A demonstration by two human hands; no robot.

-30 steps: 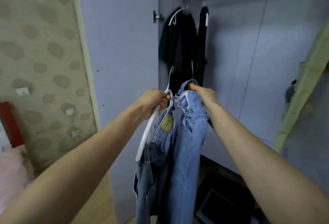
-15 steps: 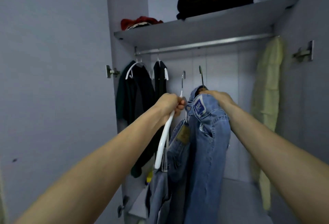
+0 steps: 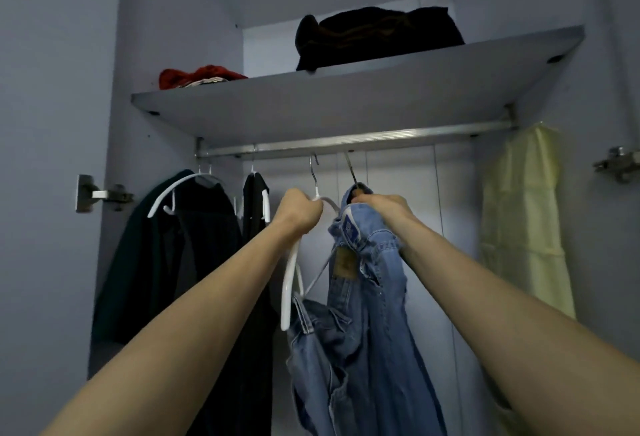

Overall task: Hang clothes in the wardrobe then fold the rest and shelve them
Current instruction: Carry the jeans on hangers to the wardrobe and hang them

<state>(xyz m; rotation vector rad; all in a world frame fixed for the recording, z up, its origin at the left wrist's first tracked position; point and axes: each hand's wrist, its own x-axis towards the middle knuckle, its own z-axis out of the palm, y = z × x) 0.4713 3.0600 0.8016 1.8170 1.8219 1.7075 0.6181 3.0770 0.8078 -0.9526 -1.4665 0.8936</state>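
Observation:
Two pairs of blue jeans point(image 3: 367, 314) hang from hangers that I hold up inside the wardrobe. My left hand point(image 3: 299, 212) grips the top of a white hanger point(image 3: 289, 283), whose metal hook reaches up just below the rail point(image 3: 381, 140). My right hand point(image 3: 384, 203) grips the waistband of the jeans at the base of a second, dark hook, which also ends just under the rail. Neither hook is over the rail.
A dark jacket point(image 3: 166, 262) and a black garment point(image 3: 254, 207) hang on white hangers at the left of the rail. A pale yellow garment point(image 3: 523, 213) hangs at the right. On the shelf point(image 3: 346, 96) above lie red clothes point(image 3: 199, 75) and a dark folded pile point(image 3: 377, 38).
My view has tilted up from the wardrobe floor to the shelf and rail. Both hands have lifted the hangers with the jeans up towards the rail.

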